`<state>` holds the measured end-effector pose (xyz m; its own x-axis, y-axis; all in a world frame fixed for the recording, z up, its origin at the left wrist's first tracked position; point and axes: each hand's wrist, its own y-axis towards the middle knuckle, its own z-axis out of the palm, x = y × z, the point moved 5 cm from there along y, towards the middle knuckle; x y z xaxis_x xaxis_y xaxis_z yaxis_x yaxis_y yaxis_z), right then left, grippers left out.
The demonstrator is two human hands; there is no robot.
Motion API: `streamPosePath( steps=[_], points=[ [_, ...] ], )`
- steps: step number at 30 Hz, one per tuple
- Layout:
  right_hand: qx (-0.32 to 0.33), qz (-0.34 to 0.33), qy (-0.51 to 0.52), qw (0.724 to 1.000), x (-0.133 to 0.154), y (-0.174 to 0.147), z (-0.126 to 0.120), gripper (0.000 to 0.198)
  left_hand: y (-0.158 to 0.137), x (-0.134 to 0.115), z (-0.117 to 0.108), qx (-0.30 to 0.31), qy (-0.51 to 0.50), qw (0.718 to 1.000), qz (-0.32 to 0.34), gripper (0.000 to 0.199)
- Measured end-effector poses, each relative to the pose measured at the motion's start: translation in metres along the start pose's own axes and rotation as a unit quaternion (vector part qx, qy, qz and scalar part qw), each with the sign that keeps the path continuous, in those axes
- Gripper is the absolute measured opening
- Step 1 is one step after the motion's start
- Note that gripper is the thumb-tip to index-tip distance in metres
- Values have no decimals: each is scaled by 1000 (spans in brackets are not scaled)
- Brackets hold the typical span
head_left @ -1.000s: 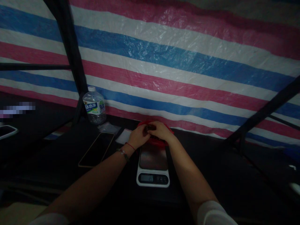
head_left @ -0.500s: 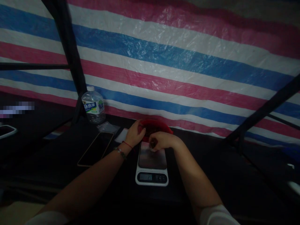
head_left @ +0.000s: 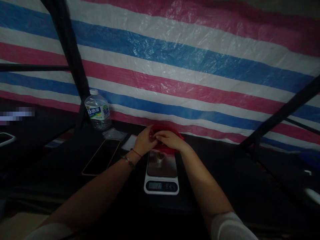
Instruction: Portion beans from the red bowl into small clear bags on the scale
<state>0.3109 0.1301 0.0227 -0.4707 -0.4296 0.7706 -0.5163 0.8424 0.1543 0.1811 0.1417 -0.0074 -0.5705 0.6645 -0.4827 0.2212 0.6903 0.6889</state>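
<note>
A white digital kitchen scale (head_left: 162, 186) with a metal plate lies in front of me, its small display lit. On the plate stands a small pale cup (head_left: 160, 156) with brownish contents. Behind the scale is a red bowl (head_left: 178, 133), its inside mostly covered by my hands. My left hand (head_left: 145, 140) is at the bowl's left side, fingers curled in a pinch. My right hand (head_left: 169, 139) reaches over the bowl, its fingertips closed together against the left fingers. Whatever lies between the fingers is too dark and small to name.
Left of the scale lie a phone (head_left: 102, 157), a white slip (head_left: 129, 142) and clear plastic bags (head_left: 113, 134). A clear bottle (head_left: 98, 111) stands by a black frame post (head_left: 72, 56). Striped plastic sheeting (head_left: 175, 76) hangs behind the dark table.
My right hand has left the small cup, which now stands on the scale plate, and moved up to the bowl, meeting my left hand. The view has shifted slightly.
</note>
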Motion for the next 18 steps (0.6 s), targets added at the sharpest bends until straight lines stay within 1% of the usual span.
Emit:
streamPosePath(
  steps=[2, 5, 7, 9, 11, 14, 18],
  points=[
    [7, 6, -19, 1000, -7, 7, 10, 19, 1, -4, 2, 24, 15, 999, 19, 65],
    [7, 39, -27, 999, -16, 12, 17, 21, 0, -11, 5, 51, 49, 995, 67, 69],
    [-16, 58, -32, 998, -16, 13, 15, 20, 0, -15, 7, 66, 67, 991, 97, 71],
    [-49, 63, -63, 995, -10, 13, 10, 19, 0, -16, 9, 77, 73, 988, 114, 72],
    [-66, 62, -113, 990, -3, 12, 7, 23, 0, -15, 10, 75, 71, 987, 121, 75],
    [-65, 65, -165, 982, 4, 10, 4, 23, 1, -13, 9, 66, 61, 988, 124, 79],
    [-53, 66, -175, 981, 3, 7, -1, 16, 2, -10, 8, 77, 46, 989, 117, 83]
  ],
)
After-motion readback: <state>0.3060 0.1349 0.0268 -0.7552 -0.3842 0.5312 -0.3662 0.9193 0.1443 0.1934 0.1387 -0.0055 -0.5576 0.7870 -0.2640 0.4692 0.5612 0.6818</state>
